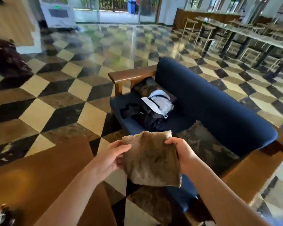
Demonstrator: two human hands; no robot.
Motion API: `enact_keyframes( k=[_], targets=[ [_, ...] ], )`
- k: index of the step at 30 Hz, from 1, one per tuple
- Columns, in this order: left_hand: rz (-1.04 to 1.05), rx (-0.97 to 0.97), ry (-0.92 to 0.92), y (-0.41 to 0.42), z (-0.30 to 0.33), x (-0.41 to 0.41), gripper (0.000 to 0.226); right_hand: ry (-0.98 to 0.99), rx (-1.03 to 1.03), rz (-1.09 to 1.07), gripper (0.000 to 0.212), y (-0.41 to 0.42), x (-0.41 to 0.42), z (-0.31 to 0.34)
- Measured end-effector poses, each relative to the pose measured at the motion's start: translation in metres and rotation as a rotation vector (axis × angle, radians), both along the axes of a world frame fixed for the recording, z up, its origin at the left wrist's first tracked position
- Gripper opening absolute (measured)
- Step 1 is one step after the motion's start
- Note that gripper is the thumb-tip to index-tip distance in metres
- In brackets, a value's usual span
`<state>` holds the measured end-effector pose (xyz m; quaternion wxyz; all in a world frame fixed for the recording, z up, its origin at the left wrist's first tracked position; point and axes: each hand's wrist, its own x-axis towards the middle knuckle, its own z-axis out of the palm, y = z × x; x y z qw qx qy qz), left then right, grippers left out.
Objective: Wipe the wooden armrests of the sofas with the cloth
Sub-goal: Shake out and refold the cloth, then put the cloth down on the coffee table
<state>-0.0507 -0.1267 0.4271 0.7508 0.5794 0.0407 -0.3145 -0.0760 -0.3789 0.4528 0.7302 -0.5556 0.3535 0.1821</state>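
Note:
I hold a brown, dirty-looking cloth [151,159] spread between both hands in front of me. My left hand [111,158] pinches its left edge and my right hand [180,151] grips its upper right corner. Beyond the cloth stands a dark blue sofa [211,101] with wooden armrests. The far armrest [132,75] is in full view. The near armrest [252,170] runs along the right, partly behind my right forearm. The cloth touches neither armrest.
A black bag [144,115] and a white cap [160,101] lie on the sofa seat, beside patterned cushions. A brown wooden table [39,173] fills the lower left. The floor is checkered tile. A long table with stools [235,33] stands at the back right.

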Motion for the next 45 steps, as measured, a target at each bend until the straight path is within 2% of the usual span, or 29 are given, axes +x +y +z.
enact_keyframes(
  k=[4,7,10,13,18,21,22,26,28,32,34,37,39,42,45],
  targets=[
    [0.252,-0.012,0.049,0.005,-0.023,0.051,0.042,-0.013,-0.011,0.299,0.039,0.003,0.110,-0.024],
    [0.348,0.026,0.034,0.010,-0.031,0.063,0.041,-0.031,0.002,0.441,0.039,0.017,0.158,-0.034],
    [0.572,0.023,0.068,0.025,-0.044,0.061,0.038,-0.002,-0.010,0.688,0.042,0.053,0.208,-0.048],
    [0.800,0.026,0.114,0.046,-0.054,0.041,0.034,0.023,0.041,0.896,0.039,0.104,0.231,-0.056],
    [1.254,0.018,0.185,0.104,-0.078,-0.002,0.026,-0.036,-0.063,1.299,0.033,0.236,0.249,-0.073],
    [1.394,0.043,0.204,0.118,-0.090,-0.013,0.027,-0.130,-0.102,1.521,0.014,0.279,0.257,-0.086],
    [1.429,0.046,0.219,0.126,-0.098,-0.013,0.024,-0.197,-0.160,1.631,0.015,0.297,0.263,-0.091],
    [1.445,0.157,0.248,0.138,-0.124,-0.012,0.011,-0.505,-0.318,2.001,0.026,0.342,0.285,-0.109],
    [1.435,0.220,0.234,0.134,-0.131,-0.012,0.011,-0.573,-0.317,2.135,0.025,0.361,0.294,-0.118],
    [1.457,0.367,0.245,0.123,-0.156,-0.003,0.014,-0.624,-0.293,2.433,0.016,0.402,0.308,-0.149],
    [1.405,0.519,0.353,0.108,-0.182,0.004,0.016,-0.627,-0.327,2.592,0.020,0.413,0.316,-0.179],
    [1.368,0.738,0.520,0.094,-0.232,0.019,0.023,-0.525,-0.365,2.844,0.011,0.435,0.329,-0.239],
    [1.346,0.783,0.575,0.096,-0.260,0.028,0.008,-0.518,-0.388,2.921,0.006,0.448,0.332,-0.274],
    [1.358,0.784,0.661,0.100,-0.298,0.041,0.023,-0.611,-0.406,2.997,0.022,0.464,0.332,-0.327],
    [1.327,0.796,0.686,0.111,-0.323,0.044,0.017,-0.661,-0.390,3.077,0.017,0.485,0.326,-0.363]
  ],
)
